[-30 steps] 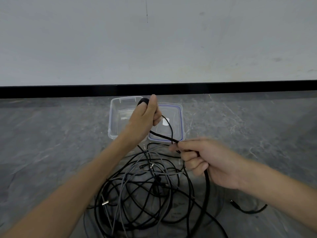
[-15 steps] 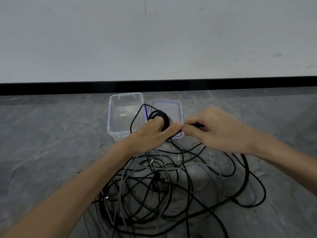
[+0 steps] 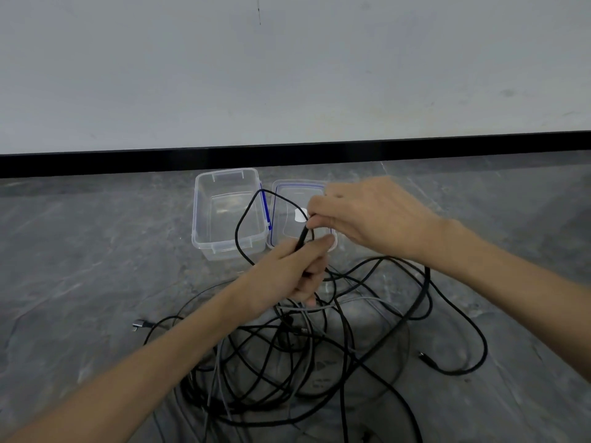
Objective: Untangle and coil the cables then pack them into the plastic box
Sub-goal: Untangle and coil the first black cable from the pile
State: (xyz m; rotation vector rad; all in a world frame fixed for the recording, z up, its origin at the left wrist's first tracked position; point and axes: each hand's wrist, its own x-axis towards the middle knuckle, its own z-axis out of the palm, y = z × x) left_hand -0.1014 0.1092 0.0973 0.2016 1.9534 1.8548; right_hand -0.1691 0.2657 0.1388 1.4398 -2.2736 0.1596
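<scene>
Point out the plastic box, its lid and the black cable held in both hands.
plastic box (image 3: 230,247): head view, on its clear front wall.
lid (image 3: 286,230): head view, on its bare clear panel.
black cable (image 3: 236,231): head view, on the raised loop in front of the box.

— Lighting?
— We record even, diffuse, fairly bright light from above; shadows beneath the cables (image 3: 289,338) are faint and soft-edged. The plastic box (image 3: 220,249) carries only weak highlights.
— Sharpness?
— We find the centre reasonably crisp, the lower corners softer, and the black skirting (image 3: 287,157) bowed by the wide lens.
</scene>
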